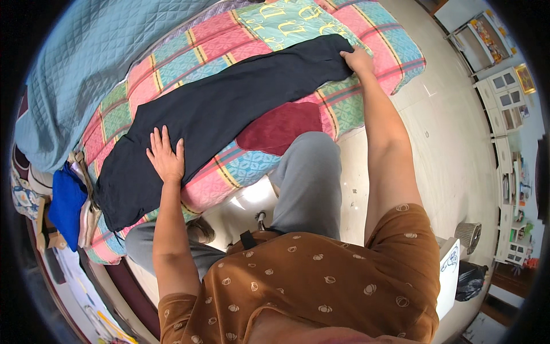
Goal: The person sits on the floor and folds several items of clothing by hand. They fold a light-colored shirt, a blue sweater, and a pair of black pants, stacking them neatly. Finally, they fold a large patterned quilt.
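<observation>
A pair of black trousers (229,89), laid out lengthwise, stretches across the checked bedspread (215,175) from lower left to upper right. My left hand (166,155) lies flat on the wider left part, palm down and fingers spread. At the far right end, my right hand (360,62) grips the trousers' edge. Its thumb shows on top of the cloth, and the other fingers are mostly hidden. A dark red cloth (281,129) lies just below the trousers, near my knee, partly covered by them.
A light green patterned cloth (286,23) lies beyond the trousers. The blue quilted cover (114,51) fills the upper left. Folded clothes, with a bright blue one (69,203) on top, sit at the left. White cabinets (504,92) stand across the tiled floor at right.
</observation>
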